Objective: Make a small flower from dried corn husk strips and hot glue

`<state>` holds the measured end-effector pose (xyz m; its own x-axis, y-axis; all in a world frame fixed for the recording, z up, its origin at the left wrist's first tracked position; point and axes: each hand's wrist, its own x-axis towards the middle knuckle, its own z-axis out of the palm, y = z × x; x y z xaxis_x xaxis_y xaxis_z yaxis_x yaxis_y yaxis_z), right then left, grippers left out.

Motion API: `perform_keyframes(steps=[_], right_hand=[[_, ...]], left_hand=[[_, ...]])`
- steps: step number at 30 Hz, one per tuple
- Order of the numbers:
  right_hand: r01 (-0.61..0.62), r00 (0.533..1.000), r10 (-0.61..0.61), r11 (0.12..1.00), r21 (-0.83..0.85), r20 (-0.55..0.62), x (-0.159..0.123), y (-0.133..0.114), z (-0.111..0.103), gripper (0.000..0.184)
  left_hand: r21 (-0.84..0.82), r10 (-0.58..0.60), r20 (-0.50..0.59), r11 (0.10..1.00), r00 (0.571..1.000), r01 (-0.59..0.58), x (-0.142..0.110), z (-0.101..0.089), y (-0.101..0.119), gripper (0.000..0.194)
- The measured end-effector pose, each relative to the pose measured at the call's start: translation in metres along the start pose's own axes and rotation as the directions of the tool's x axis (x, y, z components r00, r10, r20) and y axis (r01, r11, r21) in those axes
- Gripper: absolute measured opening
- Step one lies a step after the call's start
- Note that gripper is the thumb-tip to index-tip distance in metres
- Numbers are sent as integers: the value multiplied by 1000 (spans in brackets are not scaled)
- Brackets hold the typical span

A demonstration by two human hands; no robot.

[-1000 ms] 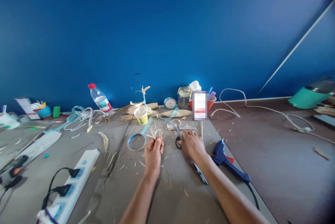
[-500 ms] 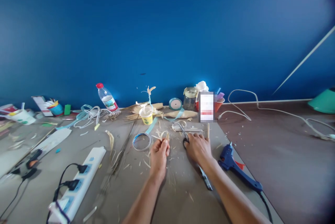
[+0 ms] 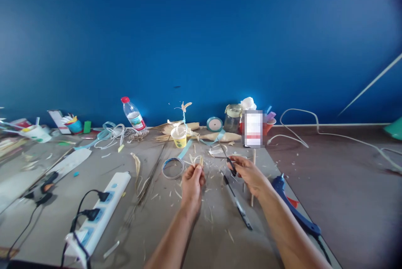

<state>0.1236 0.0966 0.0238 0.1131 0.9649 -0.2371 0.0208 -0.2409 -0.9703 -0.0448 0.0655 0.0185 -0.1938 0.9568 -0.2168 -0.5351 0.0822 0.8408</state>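
My left hand [image 3: 192,181] is closed in a pinch on a pale dried husk strip [image 3: 201,161] that sticks up past the thumb. Thin curled shreds stand beside it. My right hand [image 3: 251,173] grips the black handles of a pair of scissors [image 3: 231,165], whose blades point away to the upper left and look parted. A dark pen-like tool or craft knife [image 3: 238,203] lies on the table between my forearms. Just left of my left hand rests a roll of tape [image 3: 172,168]. Beyond it stands a yellow-and-white cup [image 3: 179,137] holding a blue-wrapped stem with a husk flower.
A blue glue gun [image 3: 295,206] lies to the right, partly behind my forearm. At the left is a white power strip [image 3: 100,214] with plugs. Toward the wall stand a water bottle [image 3: 134,116], a glass jar [image 3: 232,118] and dried husks [image 3: 224,136]. Scraps litter the table.
My right hand has picked up the scissors from the table and drawn them a little to the right. The left hand still pinches its strip. The view has shifted slightly left.
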Motion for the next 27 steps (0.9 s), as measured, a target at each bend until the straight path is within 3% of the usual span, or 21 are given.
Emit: perform_keyframes(steps=[3, 6, 10, 13, 16, 21, 27], right_hand=[[-103, 993, 89, 965, 240, 71, -1, -4, -2, 30], [-160, 976, 73, 882, 443, 207, -8, -11, -5, 27], [-252, 899, 4, 822, 510, 438, -23, -21, -4, 30], [-280, 874, 7, 824, 492, 486, -35, -27, 1, 35], [-226, 885, 7, 881, 416, 466, -44, -30, 6, 42], [23, 932, -53, 996, 87, 359, -53, -20, 18, 42], [311, 936, -240, 907, -285, 257, -64, 5, 35, 44]], left_hand=[[-12, 6, 10, 1000, 1000, -6, 0, 0, 0, 29], [7, 14, 18, 1000, 1000, -14, 0, 0, 1, 30], [18, 31, 39, 999, 999, -32, -1, -1, 1, 29], [23, 43, 57, 999, 997, -44, -2, -2, -1, 28], [22, 44, 65, 999, 997, -45, -2, -2, -1, 26], [-2, 26, 62, 1000, 998, -26, -2, -2, 0, 25], [-37, 32, 80, 999, 996, -29, -2, -1, 0, 26]])
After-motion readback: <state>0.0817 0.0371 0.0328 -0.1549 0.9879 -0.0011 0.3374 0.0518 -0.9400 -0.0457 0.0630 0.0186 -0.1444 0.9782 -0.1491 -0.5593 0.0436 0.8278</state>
